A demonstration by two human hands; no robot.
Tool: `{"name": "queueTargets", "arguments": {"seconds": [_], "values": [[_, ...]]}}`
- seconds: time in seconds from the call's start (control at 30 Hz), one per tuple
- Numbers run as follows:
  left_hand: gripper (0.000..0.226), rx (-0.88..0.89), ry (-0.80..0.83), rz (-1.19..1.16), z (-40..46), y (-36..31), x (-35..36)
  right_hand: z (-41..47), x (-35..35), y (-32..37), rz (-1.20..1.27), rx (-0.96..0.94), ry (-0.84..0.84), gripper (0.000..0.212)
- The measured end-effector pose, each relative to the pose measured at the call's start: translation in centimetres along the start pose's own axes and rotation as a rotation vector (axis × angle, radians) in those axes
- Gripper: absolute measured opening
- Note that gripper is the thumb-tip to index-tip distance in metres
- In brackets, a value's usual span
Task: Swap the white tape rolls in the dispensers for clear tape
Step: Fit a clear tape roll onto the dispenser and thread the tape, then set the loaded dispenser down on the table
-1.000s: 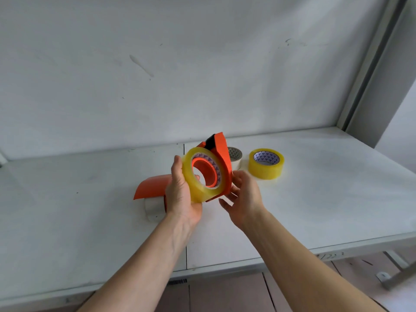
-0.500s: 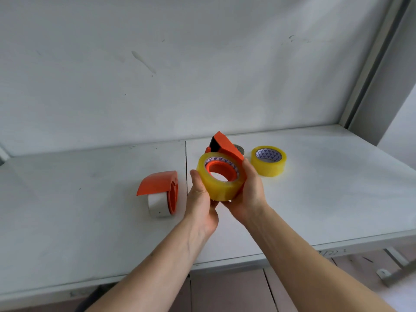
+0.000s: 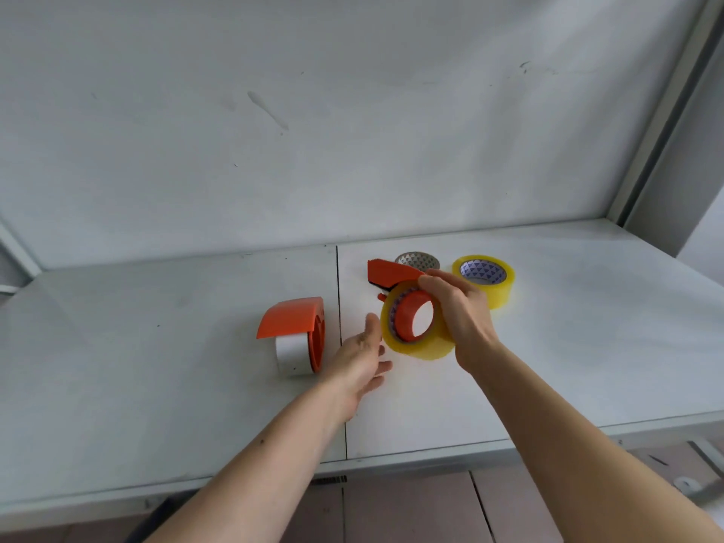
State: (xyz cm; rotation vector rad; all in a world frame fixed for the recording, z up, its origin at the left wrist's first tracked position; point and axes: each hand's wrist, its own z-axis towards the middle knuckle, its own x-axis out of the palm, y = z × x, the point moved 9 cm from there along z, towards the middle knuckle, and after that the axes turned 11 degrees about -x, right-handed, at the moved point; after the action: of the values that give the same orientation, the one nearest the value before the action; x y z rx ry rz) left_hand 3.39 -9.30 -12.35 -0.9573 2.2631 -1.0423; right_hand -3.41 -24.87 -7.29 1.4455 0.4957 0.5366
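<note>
My right hand (image 3: 456,311) grips the orange dispenser (image 3: 391,273) that carries a clear, yellowish tape roll (image 3: 415,344) on its orange hub; my fingers curl over the top of the roll and the dispenser's cover, and the roll's lower edge sits at or just above the white table (image 3: 568,346), though I cannot tell whether it touches. The dispenser's flat orange cover sticks out behind the roll, toward the wall. My left hand (image 3: 362,356) is just to the left of that roll, palm turned toward it, fingers loose and spread, holding nothing; its fingertips are very close to the roll's rim, and I cannot tell whether they brush it. Further left of the held roll, across the seam in the tabletop, the second orange dispenser (image 3: 297,327) stands on the table with its white tape roll (image 3: 292,352) still loaded under the curved cover. Behind the held roll, near the wall, lies a loose white tape roll (image 3: 419,260), mostly hidden by the dispenser's cover. Just to the right of the held roll, beyond my right knuckles, a spare clear tape roll (image 3: 497,286) lies flat on the table.
</note>
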Motion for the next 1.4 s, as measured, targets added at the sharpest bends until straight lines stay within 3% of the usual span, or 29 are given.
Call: {"name": "queueTargets", "arguments": {"seconds": [0.13,0.3,0.57,0.87,1.03,1.17,1.3,1.4], "values": [[0.075,0.254,-0.150,0.815,-0.7,-1.2,-0.1,0.6,-0.1,1.9,-0.310,-0.157,0.085,0.041],[0.098,0.192,-0.052,1.250,-0.1,1.5,0.4,0.8,1.9,3.2,-0.737,-0.294,0.248,0.054],[0.105,0.182,-0.003,1.328,0.1,1.7,0.1,1.9,4.9,3.4,-0.973,-0.286,0.312,0.039],[0.105,0.209,-0.007,1.366,0.3,1.6,0.3,4.3,8.7,3.7,-1.031,-0.271,0.352,0.035],[0.105,0.210,-0.013,1.358,0.5,1.6,0.6,5.5,10.1,2.2,-1.118,-0.223,0.469,0.039],[0.100,0.213,-0.017,1.353,0.6,1.4,0.6,6.0,10.1,1.1,-1.260,-0.176,0.463,0.049],[0.098,0.243,-0.016,1.361,0.6,1.4,0.5,6.5,10.7,2.1,-1.466,-0.299,0.452,0.058],[0.101,0.264,-0.018,1.362,0.6,1.5,0.4,6.4,11.5,2.2,-1.398,-0.310,0.504,0.064]]}}
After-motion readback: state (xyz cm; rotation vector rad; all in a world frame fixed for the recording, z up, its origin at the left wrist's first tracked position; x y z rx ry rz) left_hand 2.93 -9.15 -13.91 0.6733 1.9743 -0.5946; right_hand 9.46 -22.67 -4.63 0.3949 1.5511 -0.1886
